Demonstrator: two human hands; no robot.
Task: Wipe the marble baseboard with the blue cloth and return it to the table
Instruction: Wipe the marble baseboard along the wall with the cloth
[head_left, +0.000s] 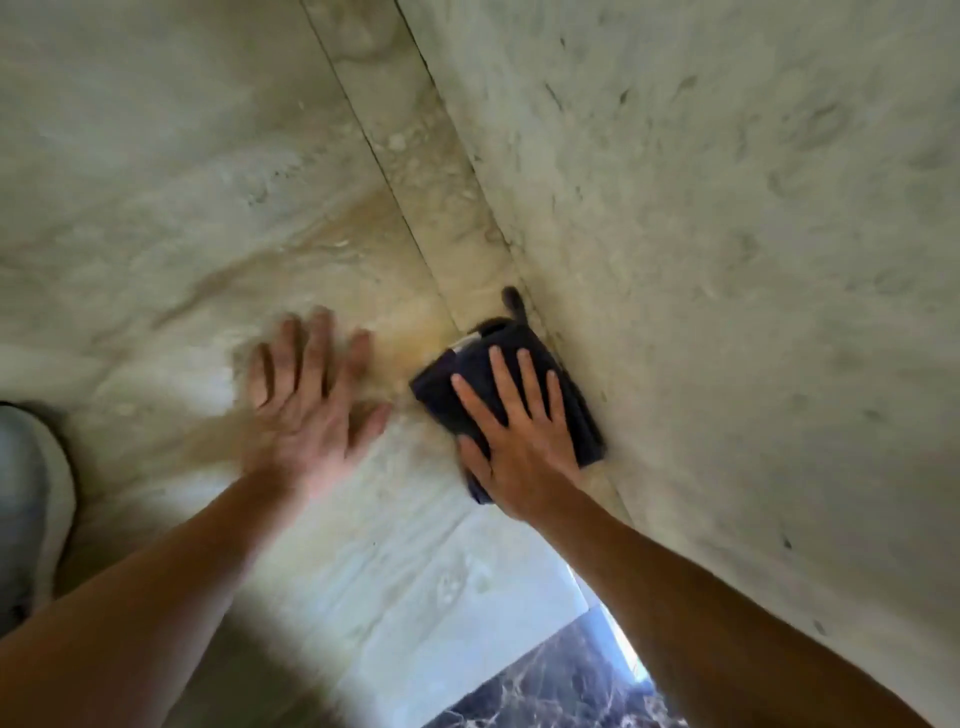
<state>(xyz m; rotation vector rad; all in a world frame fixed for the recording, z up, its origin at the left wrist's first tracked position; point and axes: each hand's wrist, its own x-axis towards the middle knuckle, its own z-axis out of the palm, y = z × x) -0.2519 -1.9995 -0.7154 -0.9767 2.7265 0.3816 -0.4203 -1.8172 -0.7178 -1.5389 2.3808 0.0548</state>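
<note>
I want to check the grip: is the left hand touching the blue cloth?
No, the left hand lies spread on the floor, apart from the blue cloth, which only the right hand presses.

The left hand (306, 395) is smeared by motion blur. Part of the blue cloth (467, 384) is hidden under the right hand (519, 447). A shoe (31, 499) is cut off at the left edge.

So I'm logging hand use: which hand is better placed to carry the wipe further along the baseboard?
The right hand. Its palm and spread fingers already press the blue cloth flat on the marble baseboard. The left hand lies open on the floor, apart from the cloth.
</note>
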